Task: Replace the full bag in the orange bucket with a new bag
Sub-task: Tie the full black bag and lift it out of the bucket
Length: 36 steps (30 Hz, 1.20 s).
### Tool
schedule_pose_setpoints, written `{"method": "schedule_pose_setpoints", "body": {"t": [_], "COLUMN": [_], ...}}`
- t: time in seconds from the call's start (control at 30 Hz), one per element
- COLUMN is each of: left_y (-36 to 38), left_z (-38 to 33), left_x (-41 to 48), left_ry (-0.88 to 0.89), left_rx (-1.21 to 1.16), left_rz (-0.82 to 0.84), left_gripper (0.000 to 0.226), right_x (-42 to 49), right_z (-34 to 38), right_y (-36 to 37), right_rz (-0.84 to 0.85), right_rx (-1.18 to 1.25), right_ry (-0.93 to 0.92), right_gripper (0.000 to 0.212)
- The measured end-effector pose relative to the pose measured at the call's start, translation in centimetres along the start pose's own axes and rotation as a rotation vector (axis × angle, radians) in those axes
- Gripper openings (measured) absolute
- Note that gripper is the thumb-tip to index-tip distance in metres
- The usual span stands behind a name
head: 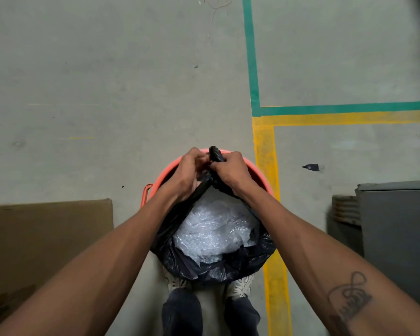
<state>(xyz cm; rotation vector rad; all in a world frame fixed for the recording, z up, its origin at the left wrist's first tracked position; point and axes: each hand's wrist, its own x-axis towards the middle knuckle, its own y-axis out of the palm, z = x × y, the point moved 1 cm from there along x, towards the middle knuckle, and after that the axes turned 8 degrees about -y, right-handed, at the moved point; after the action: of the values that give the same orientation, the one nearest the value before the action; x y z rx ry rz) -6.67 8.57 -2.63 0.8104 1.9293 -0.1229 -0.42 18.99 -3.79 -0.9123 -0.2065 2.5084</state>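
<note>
An orange bucket (257, 173) stands on the concrete floor right in front of my feet. A black bag (218, 267) lines it and is full of clear crumpled plastic (214, 229). The far edge of the bag is gathered into a twisted black strand (215, 154) above the bucket's far rim. My left hand (187, 173) and my right hand (230, 170) both grip this gathered part, knuckles close together. The near side of the bag still hangs open over the rim.
A flat brown cardboard sheet (46, 238) lies on the floor at the left. A grey box (395, 229) and stacked boards stand at the right. Yellow tape (269, 190) and green tape (251, 57) mark the floor. A small dark scrap (312, 167) lies to the right.
</note>
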Motion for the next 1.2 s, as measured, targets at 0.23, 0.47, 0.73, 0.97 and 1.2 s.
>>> {"method": "schedule_pose_setpoints", "body": {"t": [0.23, 0.47, 0.73, 0.97, 1.2], "left_y": [-0.6, 2.6, 1.5, 1.7, 3.2], "left_z": [1.6, 4.5, 3.7, 4.6, 4.1], "left_x": [0.1, -3.2, -1.3, -1.0, -0.2], "left_ry": [-0.053, -0.112, -0.042, -0.185, -0.083], "left_rx": [0.826, 1.035, 0.533, 0.244, 0.298], "left_rz": [-0.129, -0.442, -0.467, -0.421, -0.467], "left_gripper": [0.073, 0.061, 0.035, 0.026, 0.037], "right_x": [0.2, -1.4, -4.1, -7.1, -9.1], "right_z": [0.4, 0.1, -1.3, -4.5, -4.1], "right_y": [0.5, 0.9, -0.6, 0.3, 1.4], "right_rz": [-0.136, -0.080, 0.167, 0.248, -0.142], "right_rx": [-0.063, -0.128, 0.086, -0.059, -0.581], "right_ry": [0.050, 0.064, -0.006, 0.041, 0.139], "right_gripper": [0.004, 0.006, 0.038, 0.065, 0.031]}}
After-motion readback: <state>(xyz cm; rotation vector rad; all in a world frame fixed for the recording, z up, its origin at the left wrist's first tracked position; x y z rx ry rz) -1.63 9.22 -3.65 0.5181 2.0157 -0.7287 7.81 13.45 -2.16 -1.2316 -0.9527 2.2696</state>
